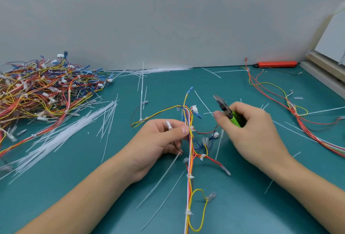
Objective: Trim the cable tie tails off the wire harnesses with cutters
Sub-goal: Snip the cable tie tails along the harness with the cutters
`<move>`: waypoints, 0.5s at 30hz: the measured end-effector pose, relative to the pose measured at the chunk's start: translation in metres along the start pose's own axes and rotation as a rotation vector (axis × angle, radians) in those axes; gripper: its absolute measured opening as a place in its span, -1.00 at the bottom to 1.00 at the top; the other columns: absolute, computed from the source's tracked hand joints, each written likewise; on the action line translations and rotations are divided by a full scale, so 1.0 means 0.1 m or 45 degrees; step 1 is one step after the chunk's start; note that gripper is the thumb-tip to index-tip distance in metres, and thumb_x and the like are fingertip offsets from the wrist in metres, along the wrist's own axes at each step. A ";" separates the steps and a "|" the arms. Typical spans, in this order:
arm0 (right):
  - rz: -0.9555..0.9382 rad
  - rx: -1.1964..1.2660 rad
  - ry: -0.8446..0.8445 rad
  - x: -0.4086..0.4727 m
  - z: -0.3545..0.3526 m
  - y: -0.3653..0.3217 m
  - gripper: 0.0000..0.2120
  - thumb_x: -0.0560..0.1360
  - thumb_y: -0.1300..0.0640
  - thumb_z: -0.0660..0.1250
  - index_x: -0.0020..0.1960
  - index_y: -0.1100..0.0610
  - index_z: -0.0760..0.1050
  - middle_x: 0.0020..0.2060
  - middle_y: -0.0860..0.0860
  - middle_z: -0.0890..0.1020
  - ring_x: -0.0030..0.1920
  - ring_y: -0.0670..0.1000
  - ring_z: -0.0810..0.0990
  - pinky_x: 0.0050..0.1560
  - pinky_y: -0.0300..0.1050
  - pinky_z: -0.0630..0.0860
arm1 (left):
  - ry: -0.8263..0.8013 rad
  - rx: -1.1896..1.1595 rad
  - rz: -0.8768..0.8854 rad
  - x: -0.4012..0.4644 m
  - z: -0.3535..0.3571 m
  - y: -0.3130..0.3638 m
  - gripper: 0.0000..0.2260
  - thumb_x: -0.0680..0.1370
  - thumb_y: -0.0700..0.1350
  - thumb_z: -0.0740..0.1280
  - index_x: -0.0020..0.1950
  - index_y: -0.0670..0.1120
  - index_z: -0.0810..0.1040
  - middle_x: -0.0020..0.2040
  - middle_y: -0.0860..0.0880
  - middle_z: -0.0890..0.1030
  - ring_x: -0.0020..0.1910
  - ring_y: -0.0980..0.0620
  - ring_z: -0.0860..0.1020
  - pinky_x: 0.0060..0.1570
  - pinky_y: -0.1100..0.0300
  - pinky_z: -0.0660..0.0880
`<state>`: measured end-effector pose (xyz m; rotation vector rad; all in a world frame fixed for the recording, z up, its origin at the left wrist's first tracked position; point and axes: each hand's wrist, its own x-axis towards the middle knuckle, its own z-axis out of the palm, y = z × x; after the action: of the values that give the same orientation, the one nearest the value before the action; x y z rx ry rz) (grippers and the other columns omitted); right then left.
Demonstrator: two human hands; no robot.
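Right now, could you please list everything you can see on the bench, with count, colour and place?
wire harness in hand: one, red, yellow, white and blue wires, centre, running toward the near edge
harness pile: one heap, multicoloured, far left
loose harness: one, mostly red and yellow, right side
cut tie tails: too many to count, translucent white, scattered on the mat, thickest left of centre
cutters: one, green handles, in the right hand
utility knife: one, red, far right by the wall
mat: one, teal, covering the bench
boards: stacked, pale, far right corner
left hand: pinches the harness
right hand: grips the cutters
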<state>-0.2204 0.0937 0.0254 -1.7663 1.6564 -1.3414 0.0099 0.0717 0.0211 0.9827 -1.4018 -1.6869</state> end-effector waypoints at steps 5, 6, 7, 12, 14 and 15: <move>-0.003 0.033 -0.146 0.00 -0.05 0.01 -0.74 0.56 -0.07 0.42 -0.17 0.09 0.56 -0.46 -0.11 0.32 -0.42 -0.10 0.25 -0.42 -0.25 0.24 | 0.189 -0.066 0.018 0.02 0.02 -0.03 -0.91 0.56 -0.13 0.46 -0.04 -0.11 0.75 -0.10 -0.10 0.69 -0.31 0.09 0.50 -0.24 0.21 0.58; -0.027 0.036 -0.198 -0.03 -0.03 -0.02 -0.77 0.56 -0.07 0.43 -0.14 0.07 0.58 -0.45 -0.09 0.35 -0.41 -0.10 0.28 -0.40 -0.25 0.26 | 0.234 -0.072 0.024 0.02 0.03 -0.04 -0.91 0.56 -0.14 0.45 -0.05 -0.10 0.76 -0.13 -0.07 0.69 -0.31 0.09 0.51 -0.23 0.21 0.59; -0.061 0.041 -0.255 -0.06 -0.01 -0.05 -0.80 0.57 -0.07 0.43 -0.11 0.04 0.60 -0.44 -0.06 0.40 -0.41 -0.08 0.31 -0.40 -0.24 0.29 | 0.271 -0.064 0.038 0.03 0.05 -0.05 -0.91 0.56 -0.13 0.45 -0.05 -0.09 0.76 -0.16 -0.06 0.68 -0.31 0.09 0.52 -0.21 0.21 0.59; -0.161 0.023 -0.476 -0.26 0.16 -0.20 -0.82 0.53 -0.11 0.49 0.08 -0.16 0.55 -0.35 -0.13 0.61 -0.41 -0.11 0.43 -0.35 -0.24 0.37 | 0.327 0.088 0.145 0.02 0.15 -0.05 -0.90 0.51 -0.03 0.52 -0.05 -0.02 0.77 -0.20 -0.27 0.61 -0.27 -0.01 0.47 -0.31 0.19 0.52; -0.140 0.012 -0.465 -0.28 0.20 -0.20 -0.80 0.54 -0.03 0.48 0.11 -0.16 0.54 -0.33 -0.19 0.62 -0.38 -0.11 0.48 -0.32 -0.32 0.36 | 0.347 0.101 0.140 0.02 0.14 -0.04 -0.91 0.52 -0.03 0.51 -0.06 -0.02 0.78 -0.25 -0.21 0.59 -0.31 -0.01 0.43 -0.37 0.18 0.49; -0.137 0.020 -0.439 -0.28 0.20 -0.20 -0.82 0.54 0.02 0.47 0.10 -0.15 0.55 -0.32 -0.19 0.62 -0.36 -0.11 0.51 -0.31 -0.34 0.37 | 0.348 0.094 0.130 0.03 0.13 -0.04 -0.93 0.51 -0.05 0.51 -0.06 -0.01 0.78 -0.28 -0.12 0.57 -0.34 0.02 0.43 -0.38 0.18 0.49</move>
<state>-0.1884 0.1173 0.0212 -1.9703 1.3772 -1.0152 -0.0031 0.0755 0.0189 1.1170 -1.3161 -1.3775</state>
